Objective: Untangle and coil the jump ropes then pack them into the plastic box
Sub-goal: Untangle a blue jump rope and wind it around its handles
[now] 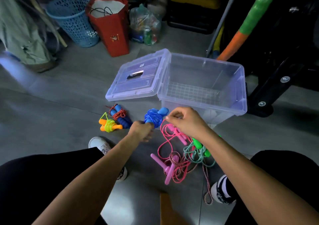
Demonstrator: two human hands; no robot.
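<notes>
head view: left hand (141,130) grips the lower handles of the blue jump rope (154,117), its cord wound around the handles in a bundle, held just above the floor (60,104). right hand (185,121) is curled, its fingertips pinching close to the bundle's right side; whether it pinches the blue cord end or the pink cord cannot be told. clear plastic box (224,104) stands open just beyond the hands, its lid (136,80) lying flat to its left, touching the box edge; the lid bears a small label, text unreadable. two coiled ropes lie on the floor left of the hands: orange-handled rope with yellow cord (109,125), and blue-handled rope with red cord (120,115), side by side. below the right hand lies a loose tangle: pink rope (170,166), green-handled rope (198,149), and a red-white braided cord (207,181). behind: blue basket (72,19), and red paper bag (112,30) with a small printed emblem, not legible.
</notes>
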